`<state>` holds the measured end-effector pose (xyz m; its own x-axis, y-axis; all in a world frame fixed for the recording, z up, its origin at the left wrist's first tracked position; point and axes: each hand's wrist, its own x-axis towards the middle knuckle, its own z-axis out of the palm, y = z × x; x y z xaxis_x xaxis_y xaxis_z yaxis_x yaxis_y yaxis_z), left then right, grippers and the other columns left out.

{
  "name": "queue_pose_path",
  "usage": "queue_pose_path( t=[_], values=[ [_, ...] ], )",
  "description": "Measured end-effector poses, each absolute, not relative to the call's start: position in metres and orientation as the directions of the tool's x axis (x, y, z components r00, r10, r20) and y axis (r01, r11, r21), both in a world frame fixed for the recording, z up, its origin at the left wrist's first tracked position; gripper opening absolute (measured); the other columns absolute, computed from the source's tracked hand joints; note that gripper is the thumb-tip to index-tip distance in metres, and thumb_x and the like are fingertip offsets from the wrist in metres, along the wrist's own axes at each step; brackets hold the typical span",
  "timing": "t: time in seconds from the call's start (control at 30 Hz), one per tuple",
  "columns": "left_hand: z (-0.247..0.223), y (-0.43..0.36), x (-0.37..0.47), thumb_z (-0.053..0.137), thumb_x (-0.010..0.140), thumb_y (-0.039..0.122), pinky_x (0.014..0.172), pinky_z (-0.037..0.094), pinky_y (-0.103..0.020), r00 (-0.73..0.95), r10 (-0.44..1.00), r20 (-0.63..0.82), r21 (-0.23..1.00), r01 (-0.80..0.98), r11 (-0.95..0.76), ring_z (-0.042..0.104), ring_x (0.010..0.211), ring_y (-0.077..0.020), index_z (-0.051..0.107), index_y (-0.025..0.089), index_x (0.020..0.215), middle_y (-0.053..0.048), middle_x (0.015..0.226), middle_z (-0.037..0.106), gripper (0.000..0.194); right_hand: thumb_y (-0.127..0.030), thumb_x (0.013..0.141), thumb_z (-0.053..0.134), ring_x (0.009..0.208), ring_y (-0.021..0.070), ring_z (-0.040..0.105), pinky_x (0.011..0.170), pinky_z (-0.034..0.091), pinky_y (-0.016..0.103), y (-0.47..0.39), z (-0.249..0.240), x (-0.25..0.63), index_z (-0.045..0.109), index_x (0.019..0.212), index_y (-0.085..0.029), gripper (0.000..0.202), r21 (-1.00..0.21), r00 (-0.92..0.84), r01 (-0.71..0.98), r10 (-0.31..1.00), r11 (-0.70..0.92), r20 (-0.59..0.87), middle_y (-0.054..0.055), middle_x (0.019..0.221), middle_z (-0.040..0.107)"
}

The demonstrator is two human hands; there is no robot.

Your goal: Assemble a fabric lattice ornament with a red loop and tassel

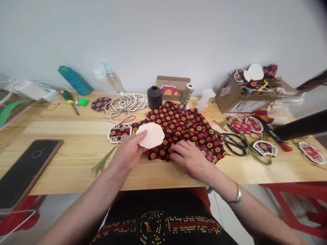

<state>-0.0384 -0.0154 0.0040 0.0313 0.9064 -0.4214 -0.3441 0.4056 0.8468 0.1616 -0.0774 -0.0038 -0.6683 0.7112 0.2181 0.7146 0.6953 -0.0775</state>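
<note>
My left hand (129,151) grips a flat, cream-white piece of card with a scalloped outline (152,135), thumb on top and fingers underneath. Behind and below the card spreads a black fabric (178,120) printed with red, orange and yellow round motifs. My right hand (190,158) is on the fabric's near edge, its fingers bent and closed on the cloth. Left of the card lies a finished-looking ornament (119,132) with a white lattice frame and a green tassel (103,161). Black-handled scissors (235,143) lie to the fabric's right, their blades partly hidden.
Lattice frames (125,103), a black thread cone (154,97) and a green thread spool (187,94) stand or lie toward the wall. A cardboard box (242,97) and several ornaments (264,148) occupy the right side. A phone (28,170) lies at the left.
</note>
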Motion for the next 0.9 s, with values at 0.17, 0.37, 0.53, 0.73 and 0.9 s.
queue_pose_path(
  t=[0.17,0.37,0.53,0.73,0.9],
  values=[
    [0.009,-0.014,-0.038,0.069,0.074,0.027,0.079,0.056,-0.033,0.051,0.958,-0.283,0.91,-0.302,0.285,0.069,0.088,-0.0229,0.072,0.011,0.097,-0.01,0.094,0.075,0.028,-0.014,0.09,0.05,0.09,0.0169,0.054,0.077,0.042,0.03,-0.099,0.016,0.163,0.065,0.091,-0.021,0.017,-0.353,-0.747,0.6,0.661,0.718,0.072,0.003,0.098,0.066],
    [-0.003,-0.019,-0.043,0.07,0.073,0.046,0.073,0.051,-0.031,0.166,0.959,-0.229,0.972,-0.004,0.233,0.066,0.078,-0.0223,0.073,0.014,0.095,-0.008,0.086,0.075,0.039,-0.029,0.085,0.062,0.064,0.01,0.06,0.059,0.044,0.022,-0.105,0.044,0.196,0.07,0.075,-0.025,0.014,-0.719,-0.73,0.556,0.658,0.417,-0.183,-0.005,0.068,0.068],
    [0.006,-0.029,-0.045,0.06,0.079,0.05,0.063,0.045,-0.027,0.217,0.953,-0.213,0.939,0.316,0.138,0.061,0.068,-0.0198,0.07,0.015,0.073,-0.003,0.072,0.071,0.037,-0.027,0.09,0.053,0.081,0.0165,0.064,0.073,0.048,0.03,-0.072,0.036,0.215,0.067,0.097,-0.02,0.018,-0.536,-0.124,0.822,0.979,0.193,0.161,0.004,0.091,0.069],
    [0.014,-0.043,-0.052,0.045,0.09,0.039,0.055,0.039,-0.025,0.395,0.917,0.063,0.737,0.601,-0.309,0.052,0.055,-0.0139,0.058,0.017,0.06,0.0,0.059,0.059,0.039,-0.046,0.084,0.058,0.093,0.0275,0.064,0.076,0.05,0.038,-0.034,0.013,0.203,0.055,0.124,-0.014,0.051,-0.161,0.028,0.987,0.999,-0.023,0.034,0.015,0.114,0.061],
    [0.011,-0.061,-0.07,0.04,0.093,0.03,0.071,0.045,-0.029,0.412,0.89,0.197,0.514,0.729,-0.452,0.064,0.078,-0.0188,0.066,0.015,0.092,-0.007,0.091,0.071,0.03,-0.031,0.09,0.05,0.09,0.0232,0.066,0.071,0.047,0.031,-0.029,0.007,0.202,0.063,0.106,-0.018,0.025,-0.042,0.03,0.999,0.995,-0.034,-0.099,0.009,0.107,0.065]
  ],
)
